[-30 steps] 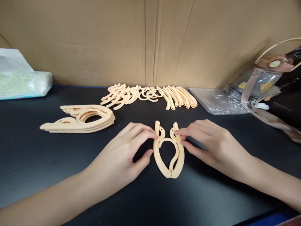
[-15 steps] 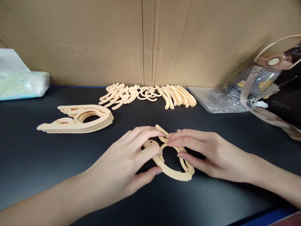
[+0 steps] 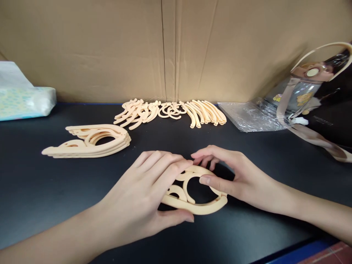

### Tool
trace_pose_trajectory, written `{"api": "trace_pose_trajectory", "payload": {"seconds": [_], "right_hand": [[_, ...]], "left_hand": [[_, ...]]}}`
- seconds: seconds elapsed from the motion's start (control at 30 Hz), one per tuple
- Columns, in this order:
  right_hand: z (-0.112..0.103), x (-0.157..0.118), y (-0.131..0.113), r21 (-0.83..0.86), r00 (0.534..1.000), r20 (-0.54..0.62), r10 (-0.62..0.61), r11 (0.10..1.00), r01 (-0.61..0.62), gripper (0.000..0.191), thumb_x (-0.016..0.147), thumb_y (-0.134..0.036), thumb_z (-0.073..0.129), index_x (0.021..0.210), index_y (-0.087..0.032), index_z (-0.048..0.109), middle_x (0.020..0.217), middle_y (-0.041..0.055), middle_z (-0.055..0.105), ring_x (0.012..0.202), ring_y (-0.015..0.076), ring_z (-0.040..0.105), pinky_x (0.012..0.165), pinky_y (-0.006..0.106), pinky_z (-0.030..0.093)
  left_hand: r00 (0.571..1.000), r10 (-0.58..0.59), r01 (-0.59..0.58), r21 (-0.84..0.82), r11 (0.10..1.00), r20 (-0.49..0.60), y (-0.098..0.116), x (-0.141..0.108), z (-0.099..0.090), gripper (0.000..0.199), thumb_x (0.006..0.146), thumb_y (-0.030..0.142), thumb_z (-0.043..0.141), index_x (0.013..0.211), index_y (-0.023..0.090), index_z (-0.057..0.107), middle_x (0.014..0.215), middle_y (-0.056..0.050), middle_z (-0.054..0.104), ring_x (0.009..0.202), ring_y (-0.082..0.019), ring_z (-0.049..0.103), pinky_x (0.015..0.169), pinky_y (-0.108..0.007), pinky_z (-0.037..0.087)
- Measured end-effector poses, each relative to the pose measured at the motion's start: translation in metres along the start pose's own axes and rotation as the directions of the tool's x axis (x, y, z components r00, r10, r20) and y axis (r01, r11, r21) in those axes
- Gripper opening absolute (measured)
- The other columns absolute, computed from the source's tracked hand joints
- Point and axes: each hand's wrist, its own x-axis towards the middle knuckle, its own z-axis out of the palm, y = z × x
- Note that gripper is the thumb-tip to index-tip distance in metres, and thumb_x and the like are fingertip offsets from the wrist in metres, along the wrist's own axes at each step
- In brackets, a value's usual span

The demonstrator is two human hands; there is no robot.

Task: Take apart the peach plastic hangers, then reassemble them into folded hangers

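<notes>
A cream folding hanger lies on the black table between my hands, its curved arms folded in around a ring-shaped opening. My left hand covers its left end, with the fingers over the top edge and the thumb along the lower edge. At the upper right, my right hand has its thumb on the inner piece by the ring and its curled fingers at the far side, holding the hanger's edge. Farther left rests a stack of similar folded hangers, touched by neither hand.
Loose curved pieces, small hooks and long arms line the back of the black table. A tissue pack is at left; a clear plastic bag and a strapped bottle are at right. Cardboard stands behind.
The hanger's upper arm has swung in and its parts now sit closer together. My left hand has spread over its left end, and my right fingers have moved to its far edge.
</notes>
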Motion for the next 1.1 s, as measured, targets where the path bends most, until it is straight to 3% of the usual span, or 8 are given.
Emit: {"api": "trace_pose_trajectory", "payload": {"seconds": [0.13,0.3,0.87,1.1], "right_hand": [[0.003,0.002,-0.006,0.344,0.970,0.171,0.170,0.913,-0.220,0.027,0.093,-0.032,0.064,0.118,-0.020,0.064,0.100,0.0006,0.072,0.091,0.0135,0.067,0.079,0.024,0.053],[0.003,0.005,-0.006,0.568,0.951,0.227,0.210,0.764,-0.305,0.023,0.096,-0.027,0.060,0.113,-0.014,0.065,0.096,0.0063,0.076,0.090,0.0163,0.073,0.087,0.032,0.057],[0.002,0.009,0.004,0.622,0.954,0.232,0.190,0.725,-0.295,0.030,0.095,-0.026,0.063,0.122,-0.014,0.066,0.096,0.0075,0.077,0.087,0.0155,0.075,0.083,0.030,0.059],[0.002,0.009,0.001,0.623,0.952,0.249,0.177,0.723,-0.297,0.033,0.094,-0.028,0.063,0.124,-0.015,0.065,0.096,0.0071,0.077,0.088,0.0164,0.074,0.085,0.032,0.058]], "left_hand": [[0.994,0.039,-0.026,0.133,0.991,-0.098,0.003,0.001,-0.002,0.053,0.088,0.050,0.066,0.125,0.017,0.048,0.120,-0.012,0.063,0.108,-0.028,0.056,0.092,-0.041,0.038],[0.996,0.034,-0.022,0.151,0.988,-0.077,0.002,0.002,-0.001,0.049,0.089,0.043,0.066,0.128,0.017,0.052,0.127,-0.011,0.062,0.112,-0.029,0.056,0.093,-0.040,0.037],[0.996,0.066,-0.061,0.096,0.994,-0.052,-0.002,0.002,0.002,0.057,0.093,0.044,0.062,0.137,0.012,0.044,0.137,-0.014,0.062,0.126,-0.027,0.055,0.101,-0.041,0.035],[0.997,0.044,-0.037,0.117,0.992,-0.062,0.000,0.001,0.000,0.055,0.092,0.048,0.062,0.132,0.013,0.048,0.126,-0.013,0.068,0.112,-0.026,0.063,0.094,-0.040,0.037]]}}
